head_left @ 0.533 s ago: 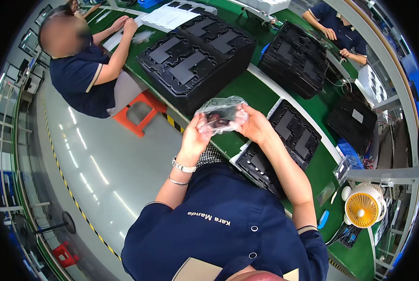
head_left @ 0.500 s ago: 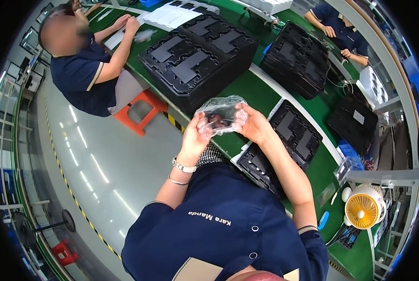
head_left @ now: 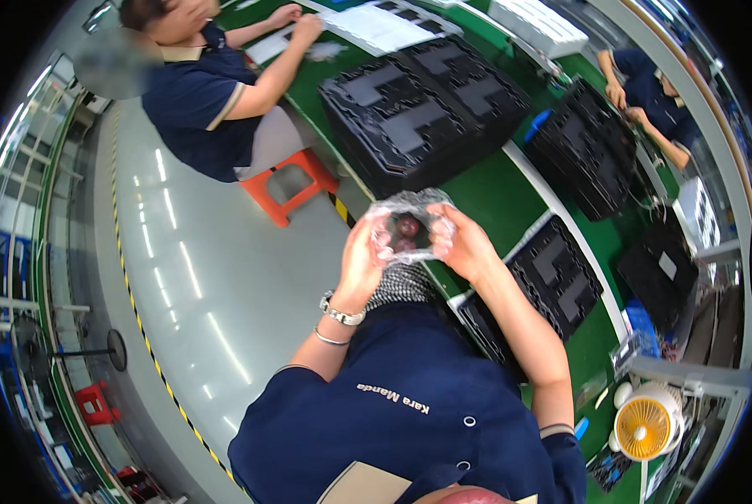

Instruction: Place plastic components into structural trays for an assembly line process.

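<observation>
Both my hands hold a crinkled clear plastic bag [head_left: 410, 223] with a small dark part inside, raised in front of me above my lap. My left hand [head_left: 361, 256] grips its left side, fingers curled around the film; a metal watch and a bracelet sit on that wrist. My right hand [head_left: 464, 244] pinches the bag's right side. A black moulded tray [head_left: 552, 281] lies on the green workbench [head_left: 498, 197] just right of my right forearm.
Stacks of black moulded trays [head_left: 422, 105] stand on the bench ahead, more trays [head_left: 582, 151] further right. A person in dark blue sits on an orange stool [head_left: 296, 181] at the left. Another person works at the far right. A yellow fan [head_left: 645, 420] stands at lower right.
The bag and both hands have come slightly lower and closer to my body; my fingers have shifted on the film. The view has tilted a little.
</observation>
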### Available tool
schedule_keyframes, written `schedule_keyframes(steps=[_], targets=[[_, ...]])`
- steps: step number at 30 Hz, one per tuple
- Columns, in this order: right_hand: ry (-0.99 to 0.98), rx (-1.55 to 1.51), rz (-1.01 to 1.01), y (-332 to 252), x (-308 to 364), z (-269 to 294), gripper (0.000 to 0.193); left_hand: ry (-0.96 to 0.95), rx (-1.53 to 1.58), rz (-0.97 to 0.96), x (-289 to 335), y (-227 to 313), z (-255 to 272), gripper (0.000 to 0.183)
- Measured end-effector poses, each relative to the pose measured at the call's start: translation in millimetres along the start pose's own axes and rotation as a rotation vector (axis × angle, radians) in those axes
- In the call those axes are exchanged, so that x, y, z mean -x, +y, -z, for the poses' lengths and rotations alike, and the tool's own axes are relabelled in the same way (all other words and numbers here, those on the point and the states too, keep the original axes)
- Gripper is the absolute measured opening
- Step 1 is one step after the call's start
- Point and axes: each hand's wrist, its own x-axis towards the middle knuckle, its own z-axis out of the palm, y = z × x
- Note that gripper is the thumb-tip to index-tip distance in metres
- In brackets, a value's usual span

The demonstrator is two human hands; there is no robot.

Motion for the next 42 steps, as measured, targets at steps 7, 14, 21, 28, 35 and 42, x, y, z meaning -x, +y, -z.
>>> schedule_keyframes(steps=[7, 14, 21, 28, 35, 42], targets=[[-0.083, -0.013, -0.113, 19, -12, -20, 0.021, 0.073, 0.189, 0.055, 1, 25, 24, 0.016], [-0.111, 0.022, -0.152, 53, -55, -44, 0.018, -0.037, 0.310, 0.017, -17, 58, 81, 0.020], [-0.109, 0.081, -0.205, 87, -121, -62, 0.016, -0.033, 0.363, 0.025, -62, 98, 146, 0.015], [-0.092, 0.054, -0.170, 94, -149, -52, 0.018, 0.097, 0.242, -0.020, -74, 114, 149, 0.013], [-0.230, -0.034, -0.162, 93, -145, -48, 0.023, 0.050, 0.194, -0.009, -77, 124, 145, 0.028], [-0.249, -0.083, -0.195, 92, -143, -52, 0.029, -0.156, 0.400, 0.114, -89, 132, 164, 0.032]])
